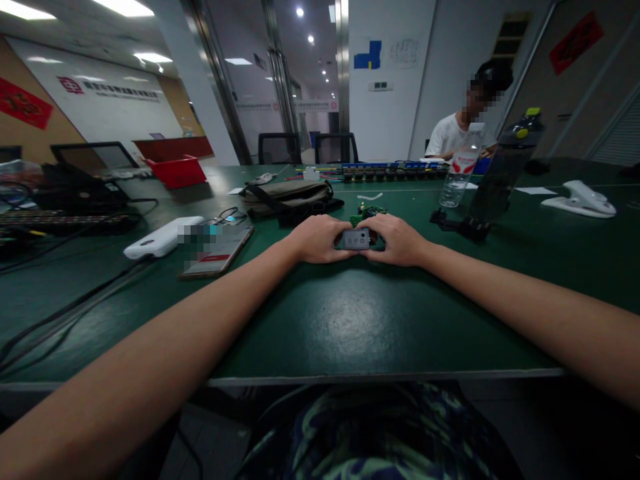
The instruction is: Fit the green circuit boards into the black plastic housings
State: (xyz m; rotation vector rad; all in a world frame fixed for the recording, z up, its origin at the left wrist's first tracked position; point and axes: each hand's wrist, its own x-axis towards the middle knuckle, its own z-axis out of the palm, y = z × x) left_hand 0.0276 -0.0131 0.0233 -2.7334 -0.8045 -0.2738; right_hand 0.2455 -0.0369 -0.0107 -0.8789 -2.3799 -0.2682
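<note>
Between my two hands is a small grey box (356, 239) with dark letters on its face, held just above the green table (345, 327). My left hand (320, 239) pinches its left end between thumb and fingers. On the other end, the fingers and thumb of my right hand (397, 240) are closed in the same way. Right behind the box lie green circuit boards (370, 212), partly hidden by my hands. The back of the box is out of sight.
A phone (217, 252) and a white power bank (165, 237) with cables lie on the left. Behind my hands sits a grey-brown bag (287, 198). A water bottle (459, 175) and a tall dark bottle (503, 177) stand right. A person (453, 133) sits across the table.
</note>
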